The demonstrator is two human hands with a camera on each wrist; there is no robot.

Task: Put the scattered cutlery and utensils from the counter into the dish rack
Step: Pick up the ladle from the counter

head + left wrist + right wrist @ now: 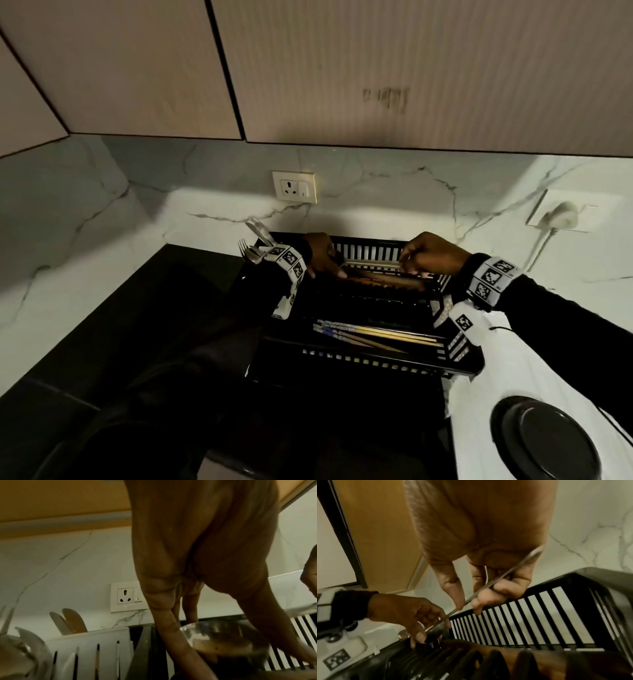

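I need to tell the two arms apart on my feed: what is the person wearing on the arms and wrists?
Both arms are in black long sleeves. Each wrist carries a white band printed with black square coded markers, on the left wrist and the right wrist. More marked white blocks hang below each band. The left hand and right hand are bare, without gloves.

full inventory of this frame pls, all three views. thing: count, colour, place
dish rack: 1, black, slatted, on the counter at centre
ladle: 1, metal, over the rack's far end, held by both hands
chopsticks: several, pale wood, lying flat in the rack's near section
cutlery holder: 1, white, at the rack's left end, holding a fork, spoons and flat utensils
counter: 1, dark
socket: 1, white, on the marble wall behind the rack
plug: 1, white, in a wall plate at right
round lid: 1, dark, bottom right
left hand: on the ladle's bowl end
right hand: fingers pinch the ladle's handle
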